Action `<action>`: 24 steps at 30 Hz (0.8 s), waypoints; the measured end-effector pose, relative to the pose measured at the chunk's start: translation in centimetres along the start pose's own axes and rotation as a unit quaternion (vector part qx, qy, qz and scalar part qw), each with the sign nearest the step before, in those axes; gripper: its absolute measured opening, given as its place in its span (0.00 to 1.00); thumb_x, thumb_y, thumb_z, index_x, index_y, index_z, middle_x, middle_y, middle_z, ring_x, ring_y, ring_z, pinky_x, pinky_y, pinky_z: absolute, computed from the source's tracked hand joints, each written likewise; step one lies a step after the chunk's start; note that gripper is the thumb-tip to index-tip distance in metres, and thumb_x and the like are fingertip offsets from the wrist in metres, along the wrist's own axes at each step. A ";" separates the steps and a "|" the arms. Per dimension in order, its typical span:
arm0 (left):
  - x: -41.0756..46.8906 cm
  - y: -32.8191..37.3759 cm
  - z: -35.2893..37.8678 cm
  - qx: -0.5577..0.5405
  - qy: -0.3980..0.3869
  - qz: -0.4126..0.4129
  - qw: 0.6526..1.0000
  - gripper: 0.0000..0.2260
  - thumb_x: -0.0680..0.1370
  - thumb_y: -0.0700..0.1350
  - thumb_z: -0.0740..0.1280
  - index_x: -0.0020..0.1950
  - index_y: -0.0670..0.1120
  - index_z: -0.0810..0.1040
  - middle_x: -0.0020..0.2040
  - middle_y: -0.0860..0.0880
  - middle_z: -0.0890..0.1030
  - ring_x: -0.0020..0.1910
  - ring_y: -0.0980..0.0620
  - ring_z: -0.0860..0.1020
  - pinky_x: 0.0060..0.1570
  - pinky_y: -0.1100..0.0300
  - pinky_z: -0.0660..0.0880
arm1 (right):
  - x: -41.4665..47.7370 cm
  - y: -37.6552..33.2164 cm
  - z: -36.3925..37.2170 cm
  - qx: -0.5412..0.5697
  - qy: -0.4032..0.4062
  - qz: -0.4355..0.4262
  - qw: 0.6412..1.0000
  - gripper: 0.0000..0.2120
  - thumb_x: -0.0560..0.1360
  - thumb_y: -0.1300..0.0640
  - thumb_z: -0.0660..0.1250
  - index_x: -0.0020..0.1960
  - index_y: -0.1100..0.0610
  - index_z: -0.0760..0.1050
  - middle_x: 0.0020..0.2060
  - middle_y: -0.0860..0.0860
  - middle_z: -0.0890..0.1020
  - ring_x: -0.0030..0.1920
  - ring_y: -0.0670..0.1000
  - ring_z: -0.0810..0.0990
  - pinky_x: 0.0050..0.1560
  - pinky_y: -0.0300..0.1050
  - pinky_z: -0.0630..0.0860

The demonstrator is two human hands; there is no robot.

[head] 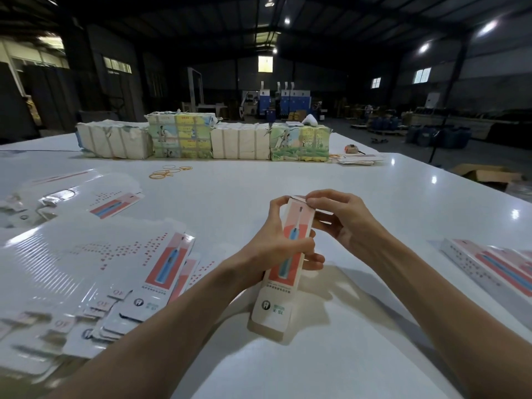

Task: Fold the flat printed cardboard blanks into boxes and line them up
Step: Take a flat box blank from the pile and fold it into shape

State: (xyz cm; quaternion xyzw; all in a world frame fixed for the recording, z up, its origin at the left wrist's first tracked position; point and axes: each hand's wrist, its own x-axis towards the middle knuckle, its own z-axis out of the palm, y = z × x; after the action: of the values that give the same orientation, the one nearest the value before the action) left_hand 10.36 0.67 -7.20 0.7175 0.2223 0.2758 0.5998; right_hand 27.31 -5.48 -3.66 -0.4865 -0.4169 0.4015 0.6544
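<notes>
Left grip (pixel 276 243) round box (pixel 272 306) (right grip (pixel 339 217) pinching top)

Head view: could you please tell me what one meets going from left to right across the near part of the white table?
Pile of flat blanks → box in mid-fold → row of folded boxes at the right edge.

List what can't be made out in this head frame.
All head view.
Top flap of box: right hand fingers cover it; tucked or not unknown.
Left side of box: left hand wraps it.
folded boxes: cut by right edge; count unknown.
flat blanks: blurred, print unreadable.
small object beside bundles: too small to identify.
</notes>
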 end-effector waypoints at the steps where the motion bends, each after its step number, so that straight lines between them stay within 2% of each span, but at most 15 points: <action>1: 0.0 0.0 -0.1 0.004 0.000 0.005 1.000 0.41 0.73 0.40 0.78 0.67 0.73 0.57 0.57 0.45 0.80 0.44 0.42 0.88 0.39 0.57 0.84 | 0.0 -0.1 0.0 -0.002 0.004 0.000 1.000 0.03 0.78 0.64 0.73 0.48 0.63 0.85 0.48 0.62 0.87 0.51 0.60 0.88 0.44 0.50 0.85; 5: 0.0 -0.1 -0.2 0.022 -0.013 0.020 0.999 0.43 0.72 0.40 0.79 0.67 0.75 0.56 0.58 0.45 0.79 0.46 0.43 0.88 0.41 0.55 0.84 | -0.1 -0.3 0.0 0.005 0.026 -0.004 1.000 0.03 0.79 0.64 0.72 0.49 0.64 0.84 0.47 0.60 0.88 0.50 0.61 0.88 0.42 0.50 0.85; 13: -0.1 -0.1 -0.1 0.053 0.000 0.030 0.998 0.48 0.69 0.44 0.82 0.67 0.78 0.52 0.59 0.51 0.76 0.49 0.58 0.86 0.40 0.60 0.84 | -0.3 -1.1 -0.5 -0.024 0.012 0.017 1.000 0.09 0.80 0.64 0.71 0.42 0.59 0.87 0.49 0.59 0.88 0.49 0.57 0.89 0.42 0.50 0.85; 16: -0.1 0.0 -0.2 0.053 -0.009 0.045 0.998 0.46 0.71 0.42 0.81 0.65 0.80 0.55 0.57 0.53 0.76 0.47 0.60 0.86 0.38 0.63 0.82 | -0.4 -1.3 -0.8 -0.053 -0.009 0.011 0.998 0.10 0.81 0.64 0.70 0.43 0.60 0.87 0.49 0.58 0.88 0.51 0.57 0.89 0.45 0.51 0.86; 18: -0.2 0.0 -0.2 0.041 -0.008 0.046 0.998 0.44 0.71 0.41 0.80 0.64 0.79 0.56 0.57 0.52 0.77 0.46 0.57 0.87 0.38 0.62 0.83 | -0.5 -1.3 -0.7 -0.070 -0.017 -0.002 0.997 0.13 0.82 0.66 0.67 0.44 0.60 0.87 0.49 0.58 0.88 0.53 0.57 0.88 0.47 0.50 0.86; 21: -0.2 0.1 -0.3 0.027 0.011 0.049 0.998 0.43 0.72 0.40 0.79 0.65 0.76 0.57 0.56 0.51 0.78 0.45 0.56 0.87 0.37 0.62 0.82 | -0.6 -0.7 0.0 -0.063 -0.015 -0.032 0.997 0.11 0.83 0.66 0.65 0.51 0.60 0.86 0.49 0.57 0.88 0.55 0.57 0.87 0.47 0.48 0.85; 24: -0.2 0.3 -0.4 -0.017 0.015 0.035 0.999 0.42 0.74 0.37 0.78 0.65 0.76 0.58 0.59 0.48 0.77 0.45 0.50 0.88 0.39 0.58 0.84 | -0.7 -0.1 0.6 -0.059 -0.005 -0.048 0.997 0.09 0.82 0.59 0.70 0.61 0.59 0.82 0.51 0.57 0.88 0.54 0.56 0.88 0.50 0.48 0.85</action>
State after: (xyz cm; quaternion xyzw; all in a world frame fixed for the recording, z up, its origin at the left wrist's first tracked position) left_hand 9.95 0.83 -6.84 0.7101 0.2014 0.3115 0.5985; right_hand 26.48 -5.99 -3.56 -0.5017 -0.4664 0.3463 0.6410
